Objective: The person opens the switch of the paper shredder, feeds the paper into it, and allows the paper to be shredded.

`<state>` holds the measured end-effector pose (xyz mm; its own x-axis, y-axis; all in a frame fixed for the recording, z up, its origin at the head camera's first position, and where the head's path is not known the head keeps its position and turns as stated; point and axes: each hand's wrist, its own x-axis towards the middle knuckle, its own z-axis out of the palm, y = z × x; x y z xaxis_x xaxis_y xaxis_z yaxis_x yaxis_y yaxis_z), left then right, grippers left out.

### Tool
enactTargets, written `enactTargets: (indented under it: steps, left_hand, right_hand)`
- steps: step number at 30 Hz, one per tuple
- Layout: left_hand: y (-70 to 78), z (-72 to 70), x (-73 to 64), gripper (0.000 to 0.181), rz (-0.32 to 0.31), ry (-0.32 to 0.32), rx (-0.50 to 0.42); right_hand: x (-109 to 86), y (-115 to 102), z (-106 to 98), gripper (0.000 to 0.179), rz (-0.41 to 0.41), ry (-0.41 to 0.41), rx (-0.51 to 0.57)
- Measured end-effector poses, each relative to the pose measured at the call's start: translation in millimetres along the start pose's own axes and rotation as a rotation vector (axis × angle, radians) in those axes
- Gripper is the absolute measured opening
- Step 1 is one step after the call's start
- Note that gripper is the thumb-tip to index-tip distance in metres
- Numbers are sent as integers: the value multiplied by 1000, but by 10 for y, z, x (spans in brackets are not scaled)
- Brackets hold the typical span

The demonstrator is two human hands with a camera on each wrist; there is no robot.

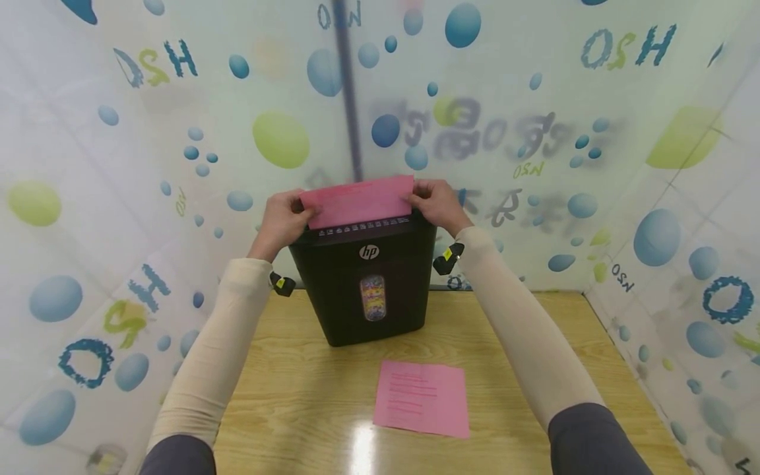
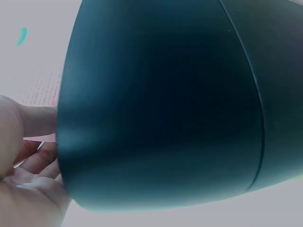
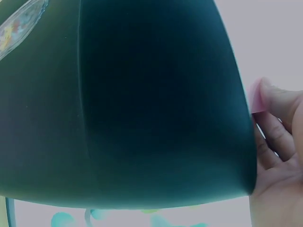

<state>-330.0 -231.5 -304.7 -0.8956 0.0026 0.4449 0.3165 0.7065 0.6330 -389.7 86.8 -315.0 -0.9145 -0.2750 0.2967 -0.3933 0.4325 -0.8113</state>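
A pink sheet of paper (image 1: pixel 359 203) stands across the top of a black HP paper shredder (image 1: pixel 332 284), its lower edge at the slot. At the sheet's left end my left hand (image 1: pixel 284 221) pinches it between thumb and fingers. The right hand (image 1: pixel 438 201) pinches the opposite end the same way. In the left wrist view the shredder's side (image 2: pixel 151 104) hides most of the sheet, with printed lines showing beside the left thumb (image 2: pixel 40 120). A pink corner (image 3: pixel 257 98) shows at the right thumb in the right wrist view.
Another pink printed sheet (image 1: pixel 421 399) lies flat on the wooden table (image 1: pixel 297 396) in front of the shredder. A clear window on the shredder's front shows colourful shreds (image 1: pixel 373 298). Patterned curtains (image 1: pixel 237 132) stand behind and at both sides.
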Motion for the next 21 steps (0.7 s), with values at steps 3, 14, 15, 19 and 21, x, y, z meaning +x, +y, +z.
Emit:
enactTargets:
  steps: [3,14,15,19,21]
  left_hand:
    - [-33,14,1,15,-13,-16,16]
    - [-42,-15,-54,25,-11,-51,-7]
    - [-38,-20,-57,28,-19,-58,-8]
    - [-8,-38,-69,38,-45,-88,-13]
    - [12,-44,-73,42,-49,-99,-17]
  right_hand:
    - [-12,18,4,25,6,-10,-28]
    - [-61,-45,7,25,-42,-14,-55]
    - [-65,-55,8,26,-47,-17,-57]
    - [-91,-99,4,32,-51,-33,-87]
    - [-107,-115,1,36,-55,-47,-106]
